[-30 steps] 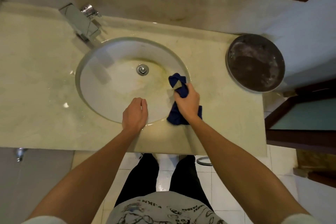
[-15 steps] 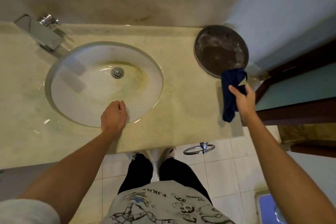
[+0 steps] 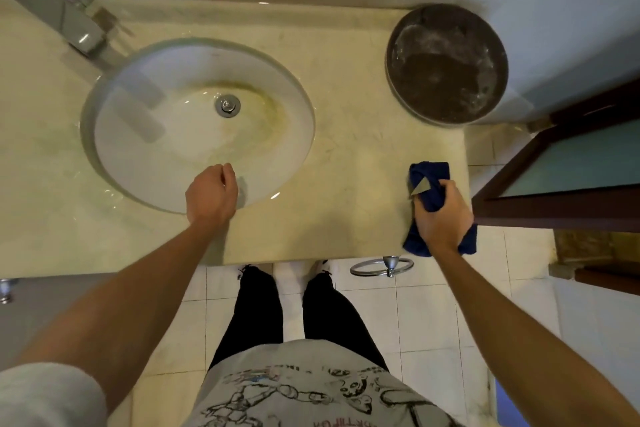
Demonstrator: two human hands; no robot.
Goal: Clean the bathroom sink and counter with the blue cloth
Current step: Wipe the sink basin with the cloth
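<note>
The white oval sink (image 3: 145,156) is set in a beige marble counter (image 3: 349,184), with yellow-green stains around its drain (image 3: 227,105). My right hand (image 3: 441,215) grips the bunched blue cloth (image 3: 429,180) at the counter's front right corner; part of the cloth hangs over the edge. My left hand (image 3: 212,196) rests on the sink's front rim with its fingers curled and nothing in it.
A chrome faucet (image 3: 65,17) stands at the back left. A dark round bowl (image 3: 446,62) with residue sits at the counter's back right. A dark wooden door frame (image 3: 554,204) is close to the right. A chrome towel ring (image 3: 381,267) hangs under the counter front.
My right hand carried the cloth from the sink's right rim out to the right, near the bowl, then back toward the counter's front right corner. My left hand stayed on the sink rim.
</note>
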